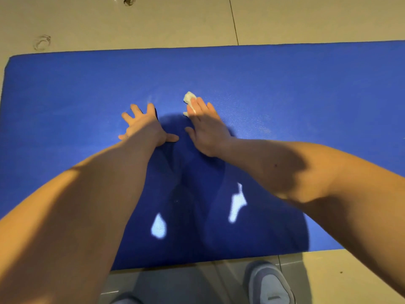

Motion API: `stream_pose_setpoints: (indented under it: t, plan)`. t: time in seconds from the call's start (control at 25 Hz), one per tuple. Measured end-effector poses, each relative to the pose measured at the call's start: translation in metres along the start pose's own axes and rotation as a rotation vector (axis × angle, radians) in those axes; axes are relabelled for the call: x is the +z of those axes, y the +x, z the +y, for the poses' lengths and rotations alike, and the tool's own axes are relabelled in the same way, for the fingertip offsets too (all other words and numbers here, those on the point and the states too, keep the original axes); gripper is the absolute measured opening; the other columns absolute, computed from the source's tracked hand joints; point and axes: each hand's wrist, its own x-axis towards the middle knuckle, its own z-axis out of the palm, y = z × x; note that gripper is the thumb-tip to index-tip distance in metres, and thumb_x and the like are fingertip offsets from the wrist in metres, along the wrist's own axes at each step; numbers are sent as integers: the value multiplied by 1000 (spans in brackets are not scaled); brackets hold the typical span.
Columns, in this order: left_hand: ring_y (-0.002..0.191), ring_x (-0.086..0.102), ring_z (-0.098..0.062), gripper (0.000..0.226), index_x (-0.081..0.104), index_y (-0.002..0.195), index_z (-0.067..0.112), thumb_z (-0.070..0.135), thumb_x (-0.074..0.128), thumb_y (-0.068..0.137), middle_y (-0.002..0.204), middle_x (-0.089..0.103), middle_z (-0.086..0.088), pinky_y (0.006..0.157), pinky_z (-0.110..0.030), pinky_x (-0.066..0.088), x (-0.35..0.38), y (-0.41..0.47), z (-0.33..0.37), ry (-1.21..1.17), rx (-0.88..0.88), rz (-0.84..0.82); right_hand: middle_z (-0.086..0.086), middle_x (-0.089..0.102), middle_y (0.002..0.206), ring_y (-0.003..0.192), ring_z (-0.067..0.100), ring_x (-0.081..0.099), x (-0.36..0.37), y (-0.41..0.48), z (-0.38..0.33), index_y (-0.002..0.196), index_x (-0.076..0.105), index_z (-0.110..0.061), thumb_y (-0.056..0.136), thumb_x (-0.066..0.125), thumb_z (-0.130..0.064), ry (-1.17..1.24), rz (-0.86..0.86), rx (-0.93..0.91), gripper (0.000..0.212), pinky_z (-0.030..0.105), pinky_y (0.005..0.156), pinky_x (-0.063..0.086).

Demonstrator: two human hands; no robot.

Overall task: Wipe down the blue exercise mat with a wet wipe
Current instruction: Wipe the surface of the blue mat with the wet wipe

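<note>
The blue exercise mat (285, 88) lies flat on the floor and fills most of the view. My right hand (207, 126) presses a crumpled white wet wipe (190, 101) against the middle of the mat with straight fingers; the wipe sticks out past the fingertips. A little to the left, my left hand (143, 126) rests flat on the mat with its fingers spread and nothing under it. Both forearms reach in from the bottom corners.
Beige floor tiles (175, 20) surround the mat, with a scuff ring (42, 42) beyond its far left corner. A grey shoe (268, 284) stands on the floor by the mat's near edge. My shadow darkens the mat's near middle.
</note>
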Motion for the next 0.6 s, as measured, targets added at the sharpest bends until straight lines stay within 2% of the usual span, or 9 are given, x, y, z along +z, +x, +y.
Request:
stream_pose_setpoints:
  t: [0.08,0.16,0.24,0.32,0.4,0.52,0.6]
  plan:
    - [145,8,-41,123,20,145,35,73,86,49,157,10,-4,95,-68,43,1,-1,-2,-10,7,16,0,19,161,139,24,31,-2,-3,26,139,37,-12,91,44,-33,-65,-21,-17,53,49,114,29]
    - [145,9,-41,119,23,143,34,73,86,50,157,10,-4,95,-68,43,2,-2,-3,-19,11,19,-2,12,165,148,25,20,-7,-4,56,151,25,-12,96,40,-36,-72,-2,139,62,53,120,18]
    - [145,9,-40,119,23,143,34,72,86,50,157,10,-5,94,-69,42,1,-4,-1,-24,5,21,-1,4,167,153,25,5,-11,-1,75,157,15,-10,101,31,-43,-71,-25,315,67,50,124,3]
    - [144,10,-40,120,22,144,34,71,87,50,156,10,-6,94,-70,41,0,-5,0,-19,6,26,1,4,166,153,24,2,-9,9,75,156,18,-6,101,26,-46,-71,2,453,68,47,124,2]
    - [144,10,-40,120,23,144,34,71,88,50,156,10,-7,94,-70,41,0,-5,1,-21,-4,27,1,13,162,148,18,13,-8,21,54,151,28,-6,100,32,-42,2,85,526,62,41,122,11]
    - [143,10,-40,119,26,141,33,70,89,48,154,11,-6,92,-70,42,1,-3,3,-32,-4,27,3,28,153,132,14,37,-2,29,16,135,45,-7,89,44,-28,117,136,309,50,29,106,30]
    - [142,11,-40,119,26,140,32,70,89,46,153,12,-7,91,-70,43,1,-1,2,-40,1,25,6,31,153,134,13,34,-2,32,4,134,47,-7,86,49,-25,137,69,166,52,31,104,33]
